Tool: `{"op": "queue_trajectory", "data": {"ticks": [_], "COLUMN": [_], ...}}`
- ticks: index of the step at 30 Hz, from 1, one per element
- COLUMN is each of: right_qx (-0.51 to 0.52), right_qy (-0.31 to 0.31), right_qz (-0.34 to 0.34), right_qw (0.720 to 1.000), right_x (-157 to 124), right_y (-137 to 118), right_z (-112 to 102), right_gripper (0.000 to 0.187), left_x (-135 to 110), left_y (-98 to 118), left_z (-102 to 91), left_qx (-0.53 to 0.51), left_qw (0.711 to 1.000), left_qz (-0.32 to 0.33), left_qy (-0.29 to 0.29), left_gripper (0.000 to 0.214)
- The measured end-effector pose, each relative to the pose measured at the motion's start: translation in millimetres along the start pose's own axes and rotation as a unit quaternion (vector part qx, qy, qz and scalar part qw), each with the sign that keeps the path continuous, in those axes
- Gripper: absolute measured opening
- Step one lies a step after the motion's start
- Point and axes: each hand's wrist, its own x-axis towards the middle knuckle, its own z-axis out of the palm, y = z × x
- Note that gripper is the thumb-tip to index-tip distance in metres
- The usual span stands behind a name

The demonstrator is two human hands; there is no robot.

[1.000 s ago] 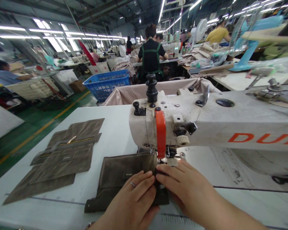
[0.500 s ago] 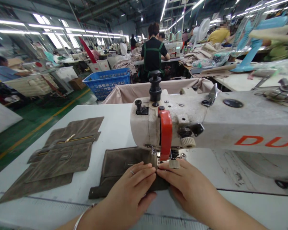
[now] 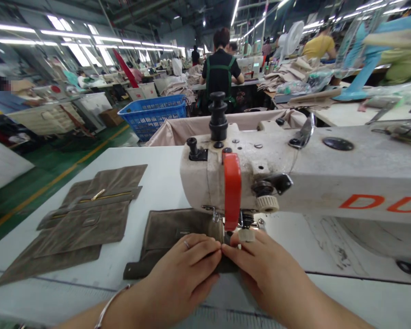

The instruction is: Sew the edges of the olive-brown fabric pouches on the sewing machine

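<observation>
A dark brown fabric piece [image 3: 171, 226] with a small label lies on the table, its right part under the head of a sewing machine [image 3: 205, 183]. My left hand [image 3: 188, 262], with a ring and a bracelet, has its fingers pressed together on the piece just before the needle area. Close against it, my right hand [image 3: 256, 260] grips the same piece at its right side, fingers bent. The fingertips of both hands nearly meet below the red guard [image 3: 232, 192]. The presser foot and the fabric edge beneath my fingers are mostly hidden.
Brown pieces with a zipper [image 3: 92, 212] lie stacked on the white table [image 3: 164, 178] at left. Behind stand a blue basket [image 3: 154, 112] and a cloth-lined bin [image 3: 188, 130]. A person [image 3: 221, 68] sits ahead; a blue fan [image 3: 366, 68] stands at right.
The view has shifted slightly, so the machine head appears a little further left. Both hands stay on the brown piece near the needle, with only a slight shift of the fingers.
</observation>
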Motion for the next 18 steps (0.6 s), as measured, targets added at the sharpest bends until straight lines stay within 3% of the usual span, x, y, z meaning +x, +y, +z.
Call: {"op": "queue_trajectory", "data": {"ticks": [5,11,16,18], "right_qx": [-0.027,-0.055,-0.063,-0.042], "right_qy": [0.011,-0.026,-0.014,0.014], "right_qz": [0.008,0.043,0.049,0.047], "right_qw": [1.0,0.997,0.997,0.998], "right_x": [1,7,8,7], "right_y": [2,5,5,6], "right_z": [6,10,11,8], "right_gripper": [0.05,0.035,0.047,0.044], "left_x": [8,20,27,27], "left_y": [-18,-40,-56,-65], "left_z": [-3.4,-0.2,-1.3,-3.2], "left_qx": [-0.017,-0.017,0.0,0.007], "left_qw": [0.999,0.998,0.998,0.996], "left_qz": [0.033,0.053,0.061,0.082], "left_qy": [-0.006,-0.004,-0.023,-0.016], "left_gripper": [0.028,0.027,0.026,0.028]}}
